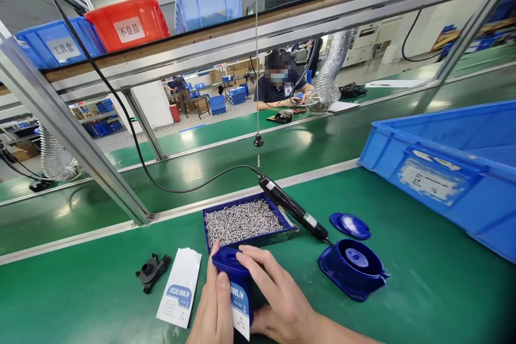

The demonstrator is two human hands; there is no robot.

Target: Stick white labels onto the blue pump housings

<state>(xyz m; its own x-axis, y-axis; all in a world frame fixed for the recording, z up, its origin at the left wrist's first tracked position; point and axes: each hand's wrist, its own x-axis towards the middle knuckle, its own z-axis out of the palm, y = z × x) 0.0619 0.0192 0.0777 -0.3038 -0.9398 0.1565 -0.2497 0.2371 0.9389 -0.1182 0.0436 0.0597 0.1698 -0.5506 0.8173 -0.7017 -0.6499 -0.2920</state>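
Observation:
My left hand (213, 309) and my right hand (274, 298) both grip a dark blue round housing (230, 266) at the table's near edge. A white and blue label (239, 306) printed "000L/H" lies against its side under my fingers. A sheet of white labels (180, 287) rests on the green mat to the left. Just behind my hands stands a blue tray of screws (242, 221).
An electric screwdriver (292, 208) hangs on a cord over the tray. To the right lie another blue housing (352, 267) and a blue cap (350, 225). A black part (151, 270) lies left. A large blue bin (451, 169) stands at right. A person works across the line (278, 88).

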